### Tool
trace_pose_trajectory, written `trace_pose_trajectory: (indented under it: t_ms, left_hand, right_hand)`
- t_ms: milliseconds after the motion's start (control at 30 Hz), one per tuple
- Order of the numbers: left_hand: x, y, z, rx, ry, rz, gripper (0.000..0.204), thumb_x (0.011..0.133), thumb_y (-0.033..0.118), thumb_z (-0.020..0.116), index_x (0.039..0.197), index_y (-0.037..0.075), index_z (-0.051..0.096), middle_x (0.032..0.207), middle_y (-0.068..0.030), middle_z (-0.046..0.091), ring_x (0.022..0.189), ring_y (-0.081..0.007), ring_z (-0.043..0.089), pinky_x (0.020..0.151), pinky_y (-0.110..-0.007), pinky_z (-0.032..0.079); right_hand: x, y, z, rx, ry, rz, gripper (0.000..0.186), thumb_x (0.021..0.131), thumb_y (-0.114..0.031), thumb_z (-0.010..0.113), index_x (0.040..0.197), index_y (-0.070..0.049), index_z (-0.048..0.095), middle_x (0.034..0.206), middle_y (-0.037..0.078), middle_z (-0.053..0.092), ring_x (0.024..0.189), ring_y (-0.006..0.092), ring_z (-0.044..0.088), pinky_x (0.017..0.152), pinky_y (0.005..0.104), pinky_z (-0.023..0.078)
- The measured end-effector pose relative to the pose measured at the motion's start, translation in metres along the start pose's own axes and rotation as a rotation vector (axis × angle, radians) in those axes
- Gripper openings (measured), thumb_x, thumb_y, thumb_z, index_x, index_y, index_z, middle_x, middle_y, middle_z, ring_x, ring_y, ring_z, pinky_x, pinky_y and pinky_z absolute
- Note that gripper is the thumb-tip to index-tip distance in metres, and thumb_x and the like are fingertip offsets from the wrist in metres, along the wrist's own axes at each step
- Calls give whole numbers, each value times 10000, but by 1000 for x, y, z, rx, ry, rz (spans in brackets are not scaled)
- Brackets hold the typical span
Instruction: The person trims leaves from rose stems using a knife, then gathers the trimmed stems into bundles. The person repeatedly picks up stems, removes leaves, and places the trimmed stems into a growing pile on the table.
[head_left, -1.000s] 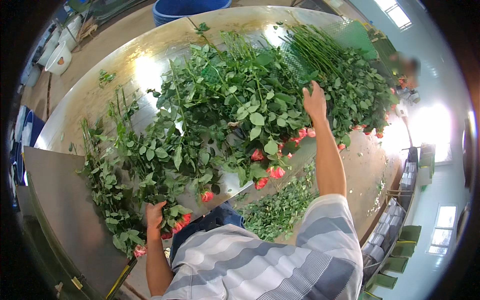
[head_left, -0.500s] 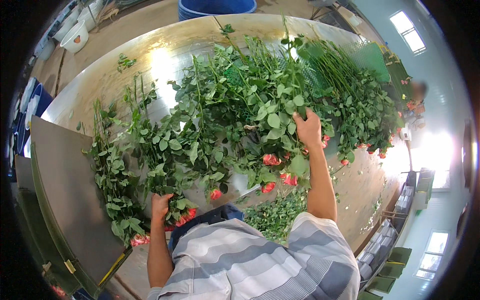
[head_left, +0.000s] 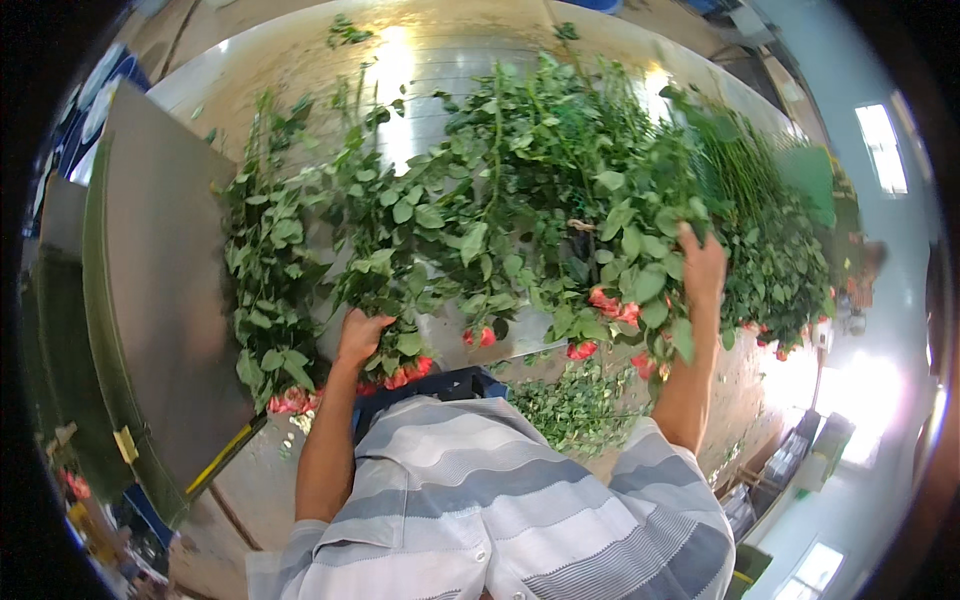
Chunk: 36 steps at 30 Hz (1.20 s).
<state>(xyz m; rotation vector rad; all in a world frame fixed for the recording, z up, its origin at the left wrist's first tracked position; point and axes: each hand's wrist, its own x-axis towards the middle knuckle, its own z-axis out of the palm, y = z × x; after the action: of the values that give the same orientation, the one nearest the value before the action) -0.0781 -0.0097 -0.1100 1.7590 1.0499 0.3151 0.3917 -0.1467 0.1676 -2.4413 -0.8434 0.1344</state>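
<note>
Bunches of long-stemmed roses (head_left: 290, 398), leafy and with pink-red heads toward me, lie side by side across a metal table (head_left: 230, 60). Near the table's front edge, my left hand (head_left: 362, 335) grips a rose bunch among the leaves (head_left: 380, 265), its fingertips partly hidden. At the right, my right hand (head_left: 700, 255) is closed on a leafy rose stem (head_left: 660, 255), slightly blurred, with heads hanging below it. Beyond that hand, green mesh (head_left: 805, 180) lies by a dense bunch of bare upper stems (head_left: 750, 160).
A grey panel (head_left: 155, 290) with a green padded edge stands at the left. Fallen leaves (head_left: 570, 405) cover the floor below the table. Blue containers (head_left: 590, 5) stand beyond the far edge. A blurred shape like a person (head_left: 865, 265) is at the far right, near bright windows (head_left: 880, 150).
My right hand, open and reaching a second ago, has closed on a leafy stem. My left hand stays on its bunch. The whole view has shifted, bringing the left panel further in.
</note>
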Motion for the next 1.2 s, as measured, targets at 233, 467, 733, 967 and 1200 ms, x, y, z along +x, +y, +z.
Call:
trace_pose_trajectory:
  t_ms: [233, 467, 733, 967, 1200]
  left_hand:
    - [2, 44, -24, 101, -27, 274, 214, 742, 218, 647, 813, 16, 647, 731, -132, 612, 681, -256, 557, 655, -375, 437]
    - [-2, 41, -21, 225, 15, 235, 250, 713, 97, 567, 936, 140, 669, 814, -178, 626, 763, -360, 603, 648, -407, 470]
    - [4, 93, -27, -349, -76, -84, 292, 782, 188, 627, 1020, 19, 615, 978, -113, 641, 862, -233, 579, 801, -336, 442]
    - [-3, 61, -29, 135, -179, 26, 245, 793, 188, 605, 1011, 79, 626, 955, -78, 633, 853, -220, 578, 758, -337, 454]
    - [4, 89, -37, -312, -165, -300, 261, 695, 159, 607, 866, -37, 618, 777, -77, 631, 688, -158, 573, 647, -322, 456]
  right_hand:
    - [-44, -69, 68, 744, -451, 92, 381, 864, -224, 530, 1148, 28, 503, 1065, 146, 594, 931, 225, 598, 762, 347, 502]
    - [-115, -147, 250, 428, -775, 113, 292, 877, -135, 458, 1102, 40, 394, 869, 253, 579, 738, 333, 592, 598, 442, 468]
    - [-127, -141, 294, 217, -664, -77, 275, 857, -140, 508, 1038, 52, 433, 871, 280, 592, 800, 453, 574, 682, 506, 450]
    - [-115, -147, 320, 292, -730, 50, 228, 853, -144, 506, 990, 38, 512, 918, 221, 589, 835, 403, 578, 709, 477, 463]
    - [-103, -130, 347, 732, -935, 577, 191, 865, -55, 451, 1047, -3, 474, 932, 158, 557, 744, 293, 596, 512, 424, 519]
